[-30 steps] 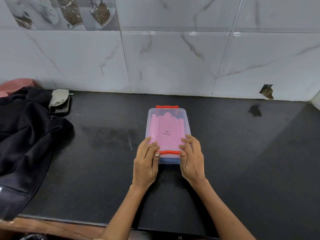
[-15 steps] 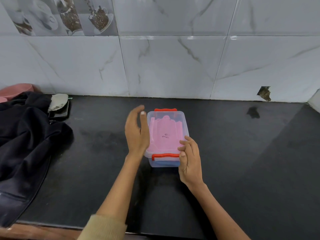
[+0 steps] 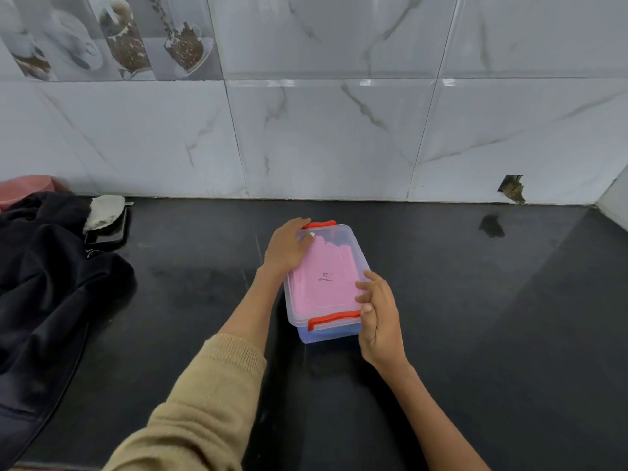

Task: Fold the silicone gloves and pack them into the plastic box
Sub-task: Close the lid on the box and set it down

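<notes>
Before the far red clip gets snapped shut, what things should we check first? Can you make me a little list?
1. Lid on the plastic box: ok, it covers the top.
2. Gloves inside: ok, the pink glove lies flat under the lid and a blue one shows below it.
3. Near red clip: looks down, ok.
4. Far red clip: cannot tell whether it is latched; the left hand rests at that corner, thumb on the lid.
5. Box steady: not sure; the right hand is by the near right corner with fingers loosely curled, and a firm hold cannot be told.
6. Space around the box on the black counter: ok.
</notes>
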Demonstrator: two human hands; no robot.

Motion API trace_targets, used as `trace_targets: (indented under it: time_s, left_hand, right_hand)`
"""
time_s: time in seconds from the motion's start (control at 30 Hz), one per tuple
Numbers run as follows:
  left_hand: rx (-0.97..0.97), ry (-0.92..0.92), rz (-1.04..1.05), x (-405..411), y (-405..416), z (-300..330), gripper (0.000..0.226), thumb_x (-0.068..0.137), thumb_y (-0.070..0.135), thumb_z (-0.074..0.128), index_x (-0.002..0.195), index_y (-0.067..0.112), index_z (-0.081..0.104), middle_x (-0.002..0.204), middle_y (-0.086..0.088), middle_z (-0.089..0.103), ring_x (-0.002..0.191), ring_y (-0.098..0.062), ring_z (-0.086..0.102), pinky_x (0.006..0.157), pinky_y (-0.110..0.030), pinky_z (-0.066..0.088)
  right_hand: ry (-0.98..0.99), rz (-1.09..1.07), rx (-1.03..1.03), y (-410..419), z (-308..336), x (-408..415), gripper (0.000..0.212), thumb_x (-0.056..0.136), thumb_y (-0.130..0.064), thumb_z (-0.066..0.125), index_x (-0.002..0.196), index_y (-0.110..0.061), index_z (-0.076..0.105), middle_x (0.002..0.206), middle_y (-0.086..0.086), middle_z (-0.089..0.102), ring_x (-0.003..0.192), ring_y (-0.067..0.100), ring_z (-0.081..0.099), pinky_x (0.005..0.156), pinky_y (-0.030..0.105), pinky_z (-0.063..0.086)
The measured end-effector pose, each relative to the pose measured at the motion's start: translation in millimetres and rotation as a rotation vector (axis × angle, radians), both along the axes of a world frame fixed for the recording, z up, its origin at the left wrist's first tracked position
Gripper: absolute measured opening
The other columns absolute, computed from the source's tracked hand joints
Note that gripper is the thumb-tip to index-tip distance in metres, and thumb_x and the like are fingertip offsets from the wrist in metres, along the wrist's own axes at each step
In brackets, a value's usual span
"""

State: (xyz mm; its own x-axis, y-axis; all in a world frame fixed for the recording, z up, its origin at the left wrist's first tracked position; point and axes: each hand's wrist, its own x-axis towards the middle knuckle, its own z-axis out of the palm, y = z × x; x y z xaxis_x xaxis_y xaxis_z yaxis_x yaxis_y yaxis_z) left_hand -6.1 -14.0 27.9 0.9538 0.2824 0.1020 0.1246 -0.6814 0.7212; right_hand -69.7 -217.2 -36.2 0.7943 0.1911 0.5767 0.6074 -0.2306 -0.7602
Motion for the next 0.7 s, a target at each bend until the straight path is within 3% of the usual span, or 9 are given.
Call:
trace_targets:
  time_s: [0.07, 0.2, 0.27, 0.37, 0.47, 0.53, 0.6, 0.63, 0.7]
  left_hand:
    - [-0.092, -0.035, 0.123, -6, -6, 0, 0.040, 0.098, 0.022, 0.044, 0.138, 0.016, 0.045, 0.145, -0.005, 0.045, 0.132, -0.024, 0.042, 0.112, -0.040, 0.035]
    - [-0.230, -0.133, 0.467, -30, -34, 3, 0.041, 0.097, 0.011, 0.038, 0.138, 0.016, 0.045, 0.141, -0.004, 0.047, 0.129, -0.022, 0.042, 0.102, -0.039, 0.040]
    - [-0.248, -0.155, 0.599, -49, -51, 5, 0.044, 0.097, 0.009, 0.036, 0.140, 0.017, 0.041, 0.144, 0.000, 0.041, 0.131, -0.021, 0.038, 0.096, -0.040, 0.041]
    - [-0.322, -0.188, 0.665, -84, -68, -1, 0.043, 0.093, 0.013, 0.041, 0.136, 0.019, 0.043, 0.138, 0.002, 0.042, 0.113, -0.020, 0.050, 0.084, -0.039, 0.046]
    - [-0.456, -0.348, 0.610, -119, -70, -15, 0.026, 0.087, 0.017, 0.057, 0.112, 0.026, 0.055, 0.118, 0.003, 0.055, 0.095, -0.012, 0.057, 0.073, -0.021, 0.044]
    - [-0.606, -0.436, 0.588, -128, -63, -20, 0.023, 0.089, 0.022, 0.059, 0.112, 0.026, 0.058, 0.118, 0.004, 0.060, 0.105, -0.009, 0.058, 0.080, -0.015, 0.042]
    - [-0.761, -0.442, 0.537, -125, -53, -26, 0.034, 0.096, 0.028, 0.048, 0.129, 0.022, 0.053, 0.134, 0.007, 0.054, 0.119, -0.004, 0.049, 0.090, -0.011, 0.036]
    - [-0.850, -0.420, 0.467, -122, -51, -29, 0.041, 0.098, 0.030, 0.041, 0.137, 0.018, 0.047, 0.143, 0.005, 0.047, 0.127, -0.006, 0.043, 0.100, -0.015, 0.034]
    - [-0.999, -0.370, 0.286, -116, -57, -35, 0.054, 0.099, 0.033, 0.036, 0.147, 0.010, 0.032, 0.154, -0.007, 0.032, 0.140, -0.019, 0.033, 0.116, -0.037, 0.027]
  right_hand:
    - [0.030, 0.047, 0.040, -10, 2, 14, 0.063, 0.097, -0.050, 0.027, 0.118, 0.004, 0.053, 0.119, -0.013, 0.052, 0.100, -0.002, 0.055, 0.087, 0.009, 0.042]
    - [0.144, 0.040, 0.028, -28, 11, 43, 0.026, 0.095, -0.021, 0.032, 0.096, -0.012, 0.057, 0.119, -0.010, 0.055, 0.107, 0.004, 0.054, 0.089, 0.014, 0.041]
    - [0.191, -0.012, 0.005, -34, 18, 55, 0.024, 0.098, -0.014, 0.036, 0.100, -0.013, 0.060, 0.126, -0.002, 0.051, 0.116, 0.007, 0.050, 0.093, 0.006, 0.035]
    - [0.415, -0.073, 0.135, -41, 29, 66, 0.029, 0.101, -0.024, 0.039, 0.125, -0.015, 0.053, 0.130, 0.001, 0.050, 0.110, -0.004, 0.054, 0.083, -0.003, 0.037]
    - [0.680, -0.050, 0.423, -50, 31, 61, 0.047, 0.100, -0.045, 0.030, 0.142, -0.025, 0.036, 0.145, -0.006, 0.042, 0.115, -0.001, 0.048, 0.097, 0.021, 0.040]
    - [0.820, 0.073, 0.603, -55, 30, 53, 0.057, 0.096, -0.056, 0.027, 0.143, -0.026, 0.036, 0.140, -0.011, 0.050, 0.116, 0.004, 0.054, 0.098, 0.029, 0.044]
    - [0.849, 0.159, 0.631, -56, 29, 48, 0.053, 0.093, -0.058, 0.033, 0.135, -0.026, 0.046, 0.119, -0.014, 0.067, 0.106, 0.007, 0.065, 0.084, 0.027, 0.054]
    - [0.850, 0.180, 0.637, -56, 28, 47, 0.046, 0.093, -0.054, 0.038, 0.129, -0.028, 0.051, 0.112, -0.013, 0.070, 0.104, 0.010, 0.067, 0.080, 0.027, 0.056]
    - [0.828, 0.178, 0.601, -55, 25, 46, 0.039, 0.095, -0.042, 0.045, 0.131, -0.027, 0.053, 0.122, -0.009, 0.066, 0.113, 0.014, 0.063, 0.094, 0.035, 0.052]
